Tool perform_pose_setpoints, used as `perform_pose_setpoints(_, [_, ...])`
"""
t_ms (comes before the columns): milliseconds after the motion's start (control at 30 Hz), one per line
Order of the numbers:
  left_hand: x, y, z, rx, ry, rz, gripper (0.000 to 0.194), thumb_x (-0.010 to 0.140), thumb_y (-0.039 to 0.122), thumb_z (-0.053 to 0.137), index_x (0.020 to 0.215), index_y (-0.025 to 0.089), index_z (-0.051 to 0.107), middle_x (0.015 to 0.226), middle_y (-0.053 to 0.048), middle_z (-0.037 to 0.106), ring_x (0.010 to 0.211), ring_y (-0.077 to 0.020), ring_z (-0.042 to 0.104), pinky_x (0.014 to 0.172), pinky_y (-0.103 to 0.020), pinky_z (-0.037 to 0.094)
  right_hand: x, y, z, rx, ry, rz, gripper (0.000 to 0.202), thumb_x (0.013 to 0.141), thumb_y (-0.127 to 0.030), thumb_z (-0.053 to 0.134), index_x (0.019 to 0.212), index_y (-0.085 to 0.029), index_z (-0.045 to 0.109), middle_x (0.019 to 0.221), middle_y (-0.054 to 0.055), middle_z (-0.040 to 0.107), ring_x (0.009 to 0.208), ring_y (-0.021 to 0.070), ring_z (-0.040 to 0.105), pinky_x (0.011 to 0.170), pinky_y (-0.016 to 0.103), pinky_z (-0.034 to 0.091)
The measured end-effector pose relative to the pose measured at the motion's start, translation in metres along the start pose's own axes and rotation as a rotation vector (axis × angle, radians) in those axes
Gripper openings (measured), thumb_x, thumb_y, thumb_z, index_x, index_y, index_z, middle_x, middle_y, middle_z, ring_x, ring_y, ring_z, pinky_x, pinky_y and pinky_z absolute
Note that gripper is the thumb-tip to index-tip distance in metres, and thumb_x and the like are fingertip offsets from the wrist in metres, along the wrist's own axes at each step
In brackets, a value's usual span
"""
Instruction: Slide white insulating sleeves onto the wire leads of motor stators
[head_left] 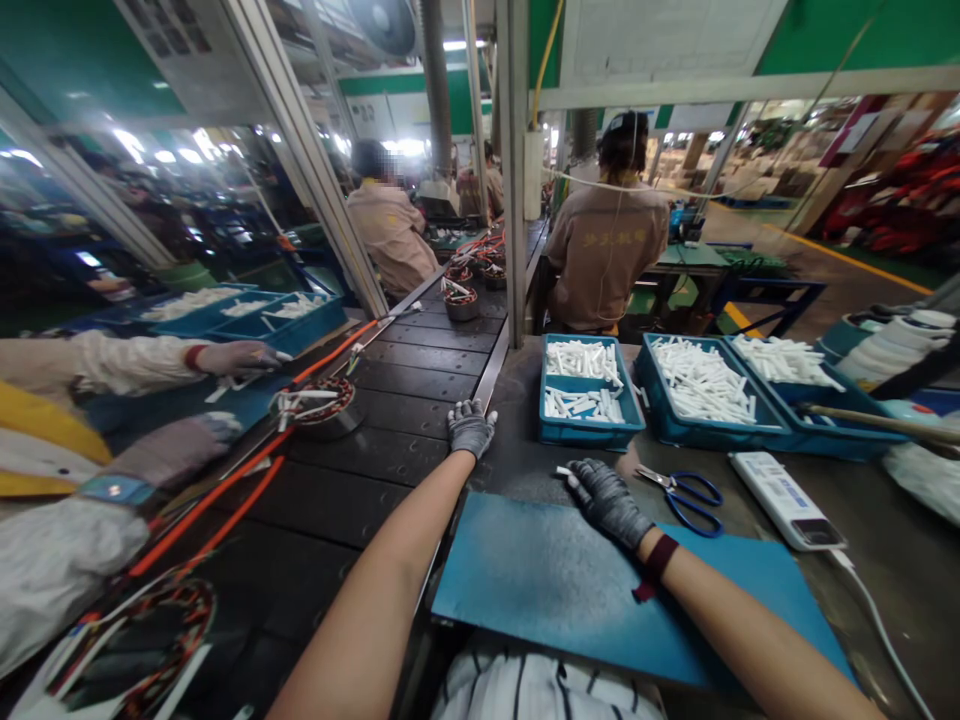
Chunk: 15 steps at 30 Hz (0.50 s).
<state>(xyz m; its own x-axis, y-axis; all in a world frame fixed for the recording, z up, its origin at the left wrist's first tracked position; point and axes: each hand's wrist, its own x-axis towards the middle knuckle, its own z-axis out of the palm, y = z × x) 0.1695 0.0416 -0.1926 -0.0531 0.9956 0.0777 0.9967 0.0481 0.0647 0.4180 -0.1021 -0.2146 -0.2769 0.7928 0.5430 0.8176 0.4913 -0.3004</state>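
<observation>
My left hand, in a grey glove with pale fingertips, rests at the right edge of the black conveyor with its fingers apart and nothing in them. Over the blue mat, my right hand pinches a short white tube at the fingertips. Just right of that hand lie scissors with dark blue handles. Ahead of it stands a blue bin of white tubes. A wound stator with orange leads sits on the conveyor, left of my left hand.
Across the conveyor, a co-worker's gloved hands are near another stator. More blue bins of tubes stand right, beside a white power strip. A metal post rises ahead. Two seated people work beyond.
</observation>
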Motion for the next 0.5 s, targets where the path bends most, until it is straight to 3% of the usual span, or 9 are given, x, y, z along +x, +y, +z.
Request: perform_pose_setpoints(500, [-0.0024, 0.0013, -0.0038, -0.002, 0.007, -0.003, 0.059, 0.097, 0.046, 0.035, 0.143, 0.011, 0.044, 0.15, -0.018, 0.042, 0.14, -0.0333, 0.037, 0.115, -0.048, 0.028, 0.0004, 0.0005, 0.0002, 0.006, -0.012, 0.007, 0.03, 0.099, -0.031, 0.044, 0.105, -0.016, 0.069, 0.096, 0.01, 0.073, 0.086, 0.0218, 0.068, 0.08, 0.034, 0.054])
